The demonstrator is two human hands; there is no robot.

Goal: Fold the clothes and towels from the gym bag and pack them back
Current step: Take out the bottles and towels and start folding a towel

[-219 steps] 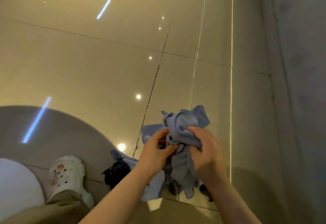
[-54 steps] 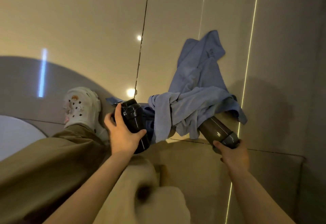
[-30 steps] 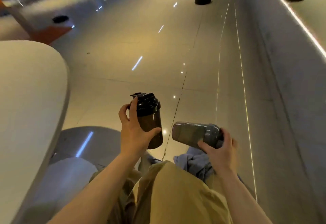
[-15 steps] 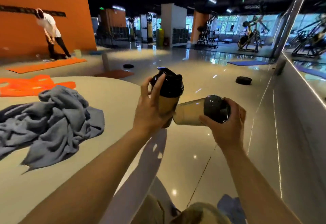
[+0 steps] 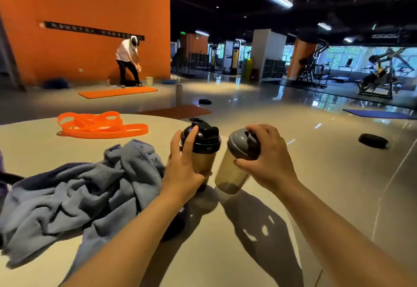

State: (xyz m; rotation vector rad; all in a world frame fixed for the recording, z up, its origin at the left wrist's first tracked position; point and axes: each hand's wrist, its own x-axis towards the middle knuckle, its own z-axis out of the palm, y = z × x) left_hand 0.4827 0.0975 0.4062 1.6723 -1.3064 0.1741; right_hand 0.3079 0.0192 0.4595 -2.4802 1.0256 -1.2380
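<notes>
Two shakers held above the right edge of the pale worktop [image 5: 203,253]. Left hand [image 5: 182,173] wrapped around the black-lidded shaker [image 5: 201,149] — grip closed on its body, forefinger reaching up to the lid, thumb under the lower part. Shaker upright, its base hidden behind the hand; whether it touches the worktop cannot be told. Right hand [image 5: 268,162] clamped over the grey-lidded shaker [image 5: 237,162] from the right — grip closed on the lid and upper body, fingers curled over the cap. That shaker tilted, lid leaning left toward the black one, base clear of the worktop with its shadow below. The two shakers just beside each other, lids near, apparently not touching.

Left of the hands, a grey-blue towel [image 5: 79,201] heaped and crumpled on the worktop, unfolded, its near edge just beside the left wrist. Beyond the towel, orange bands [image 5: 97,125] lying in loops, well apart from the shakers. A dark strap [image 5: 9,177] at the far left edge; what it belongs to cannot be told.

Behind, a glossy gym floor [image 5: 293,128] with a black disc [image 5: 373,140], an orange mat [image 5: 117,92], and a person [image 5: 127,61] in a white top bending by an orange wall [image 5: 79,27].
</notes>
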